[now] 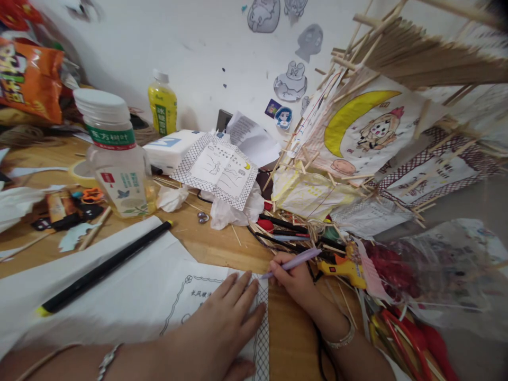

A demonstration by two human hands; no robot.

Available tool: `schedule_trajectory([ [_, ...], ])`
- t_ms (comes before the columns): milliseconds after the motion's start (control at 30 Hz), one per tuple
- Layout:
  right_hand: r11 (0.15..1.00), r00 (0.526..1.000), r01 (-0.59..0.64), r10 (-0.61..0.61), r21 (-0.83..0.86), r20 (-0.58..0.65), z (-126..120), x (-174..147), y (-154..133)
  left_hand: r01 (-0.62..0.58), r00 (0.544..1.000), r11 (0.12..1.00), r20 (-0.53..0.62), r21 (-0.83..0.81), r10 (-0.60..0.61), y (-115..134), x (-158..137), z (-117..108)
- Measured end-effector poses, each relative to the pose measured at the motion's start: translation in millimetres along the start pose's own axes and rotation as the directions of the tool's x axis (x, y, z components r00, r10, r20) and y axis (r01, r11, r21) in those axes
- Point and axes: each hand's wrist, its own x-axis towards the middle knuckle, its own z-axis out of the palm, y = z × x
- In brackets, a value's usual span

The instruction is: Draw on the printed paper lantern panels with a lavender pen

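A purple pen (298,260) is held between the fingers and thumb of my right hand (292,279). Its tip meets the upper right corner of a white paper sheet (222,272). That sheet carries Chinese writing, a scalloped line border and a crosshatched strip (262,328) along its right edge. Flat over the sheet lies my left hand (226,323), fingers spread, covering much of the drawing. Left of it, a black marker (105,269) with yellow ends rests diagonally on white paper (119,312).
Behind the sheet stand a tea bottle (119,159), a yellow bottle (162,103) and a drawn paper panel (218,169). On the right rises a stick frame with painted panels (361,124). A yellow glue gun (343,270) and red-handled scissors (408,338) lie below it.
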Motion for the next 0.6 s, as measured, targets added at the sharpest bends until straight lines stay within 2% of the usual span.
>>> schedule_trajectory([
  [133, 1.000, 1.000, 0.003, -0.003, -0.007, -0.006, -0.1, -0.5, 1.1, 0.003, 1.000, 1.000, 0.009, -0.001, -0.003, 1.0, 0.0, -1.8],
  [600, 0.998, 0.999, -0.030, 0.028, -0.056, -0.024, -0.1, 0.5, -1.8, -0.034, 0.994, 0.999, -0.100, 0.002, 0.034, -3.9, -3.1, 9.8],
])
